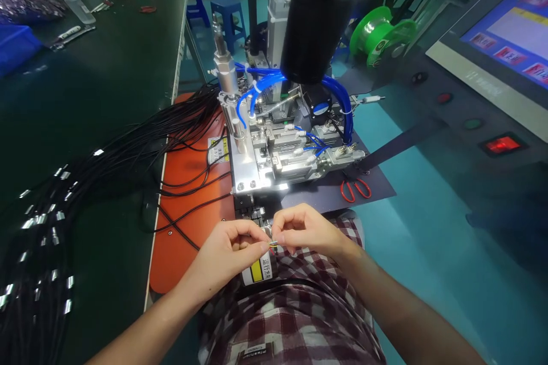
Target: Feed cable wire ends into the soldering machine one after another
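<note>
My left hand is closed in a pinch, thumb against forefinger. Thin coloured wires show between the two hands, with yellow, red and a pale strand visible. My right hand is also pinched closed, its fingertips on the other side of the same wires. Most of the wires' length is hidden by the fingers. Just beyond the hands stands a metal bench machine with blue air hoses. A white and yellow label sits below the fingertips.
A bundle of black cables with shiny ends runs over the dark table and orange base plate. Red-handled scissors lie right of the machine. A control panel with a screen and a green spool stand to the right.
</note>
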Action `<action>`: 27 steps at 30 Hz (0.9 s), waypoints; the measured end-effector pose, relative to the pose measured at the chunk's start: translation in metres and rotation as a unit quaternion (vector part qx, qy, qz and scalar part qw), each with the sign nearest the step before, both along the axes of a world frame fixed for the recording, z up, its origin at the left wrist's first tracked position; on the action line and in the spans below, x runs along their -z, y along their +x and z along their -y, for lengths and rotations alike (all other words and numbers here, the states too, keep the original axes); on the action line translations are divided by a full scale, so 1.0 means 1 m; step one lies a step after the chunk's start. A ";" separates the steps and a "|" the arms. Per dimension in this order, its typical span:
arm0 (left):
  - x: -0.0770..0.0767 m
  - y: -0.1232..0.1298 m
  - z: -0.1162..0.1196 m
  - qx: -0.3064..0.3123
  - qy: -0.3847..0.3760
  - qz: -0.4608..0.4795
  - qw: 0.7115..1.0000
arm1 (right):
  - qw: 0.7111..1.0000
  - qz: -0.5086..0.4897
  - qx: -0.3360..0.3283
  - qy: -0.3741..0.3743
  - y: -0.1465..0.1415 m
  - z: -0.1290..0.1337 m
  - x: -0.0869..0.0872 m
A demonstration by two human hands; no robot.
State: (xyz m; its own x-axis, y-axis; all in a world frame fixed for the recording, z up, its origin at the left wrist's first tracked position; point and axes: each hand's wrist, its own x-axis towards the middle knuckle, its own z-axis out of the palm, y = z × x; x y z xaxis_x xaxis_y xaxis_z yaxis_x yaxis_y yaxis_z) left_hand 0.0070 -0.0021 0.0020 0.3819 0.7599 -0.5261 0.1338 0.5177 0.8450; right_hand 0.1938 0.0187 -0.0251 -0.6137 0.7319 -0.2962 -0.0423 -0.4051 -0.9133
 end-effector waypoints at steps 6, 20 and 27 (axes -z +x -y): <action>0.002 -0.002 0.000 0.027 -0.007 -0.007 1.000 | 1.000 -0.003 -0.012 0.008 -0.001 -0.001 0.002; 0.000 0.001 0.004 -0.072 -0.013 -0.003 0.997 | 0.988 0.049 0.127 0.075 -0.011 0.015 0.002; -0.001 0.003 0.002 -0.064 -0.004 -0.015 0.998 | 0.972 0.092 0.174 0.128 -0.019 0.024 -0.001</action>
State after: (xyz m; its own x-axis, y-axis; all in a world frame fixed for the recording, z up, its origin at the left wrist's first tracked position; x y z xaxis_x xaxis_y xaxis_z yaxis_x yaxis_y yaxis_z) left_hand 0.0098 -0.0044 0.0029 0.2657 0.7980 -0.5409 0.0900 0.5381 0.8380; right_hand 0.1745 -0.0055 -0.0245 -0.2699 0.9498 -0.1584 0.0374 -0.1540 -0.9874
